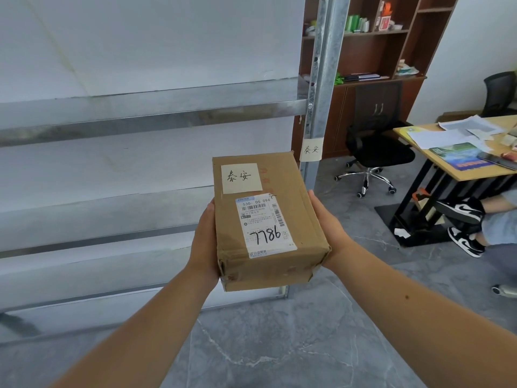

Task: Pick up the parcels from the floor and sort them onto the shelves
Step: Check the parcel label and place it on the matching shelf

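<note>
Brown cardboard parcel [265,219] hangs in the air before the grey metal shelves [140,119], left hand [205,239] and right hand [326,228] clasping its sides, fingers hidden beneath. A slack squeeze could drop it; misreading the post's paper tag [312,149] would put it on the wrong shelf.

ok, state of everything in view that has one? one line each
parcel, taped shut, held off the floor, label side up
left hand, grips the parcel's left side
right hand, grips the parcel's right side
post note, stuck on, same characters as the parcel note
cabinet doors, shut
chair, unoccupied
</note>
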Demonstrator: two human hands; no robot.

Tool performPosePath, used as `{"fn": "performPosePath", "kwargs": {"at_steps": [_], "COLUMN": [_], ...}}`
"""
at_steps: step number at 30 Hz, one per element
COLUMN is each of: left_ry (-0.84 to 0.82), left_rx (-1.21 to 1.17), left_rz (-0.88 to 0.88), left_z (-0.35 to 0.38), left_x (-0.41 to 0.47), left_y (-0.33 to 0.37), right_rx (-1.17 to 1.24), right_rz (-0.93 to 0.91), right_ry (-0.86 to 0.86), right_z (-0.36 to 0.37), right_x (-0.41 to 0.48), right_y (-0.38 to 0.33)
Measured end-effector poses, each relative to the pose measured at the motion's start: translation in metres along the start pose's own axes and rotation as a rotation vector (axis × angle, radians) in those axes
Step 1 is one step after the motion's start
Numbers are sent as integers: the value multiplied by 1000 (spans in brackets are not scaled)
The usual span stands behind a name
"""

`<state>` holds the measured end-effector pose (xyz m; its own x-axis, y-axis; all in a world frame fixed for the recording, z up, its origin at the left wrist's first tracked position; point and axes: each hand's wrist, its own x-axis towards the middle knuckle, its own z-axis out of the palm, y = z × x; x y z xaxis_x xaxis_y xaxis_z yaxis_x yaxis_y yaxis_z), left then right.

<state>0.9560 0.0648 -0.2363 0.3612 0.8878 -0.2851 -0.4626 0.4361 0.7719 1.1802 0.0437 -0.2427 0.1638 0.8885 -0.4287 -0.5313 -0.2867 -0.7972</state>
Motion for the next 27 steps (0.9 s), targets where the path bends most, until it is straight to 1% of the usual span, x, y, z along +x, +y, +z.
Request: {"fn": "performPosePath", "kwargs": {"at_steps": [5,11,14,17,20,23,27], "left_ry": [143,170,274,280,268,280,360], "left_rx": [104,113,92,119,150,193,284], "left_rz": [27,-12,-34,-38,-48,-54,-22], "left_z": [-31,-47,-57,-69,-82,-95,-99], "left_x": [41,69,78,87,96,107,113], "left_y": [-5,-5,-4,0,5,10,17], "right_rx": [-12,-42,-23,10,18,4,-8], "right_rz": [11,48,112,154,166,172,168], "right_ry": [27,32,-2,-81,-117,-100,-51], "right_z": [9,16,22,29,39,49,57], "right_x": [14,38,50,59,62,70,86], "right_y": [-3,-4,1,6,10,15,22]}}
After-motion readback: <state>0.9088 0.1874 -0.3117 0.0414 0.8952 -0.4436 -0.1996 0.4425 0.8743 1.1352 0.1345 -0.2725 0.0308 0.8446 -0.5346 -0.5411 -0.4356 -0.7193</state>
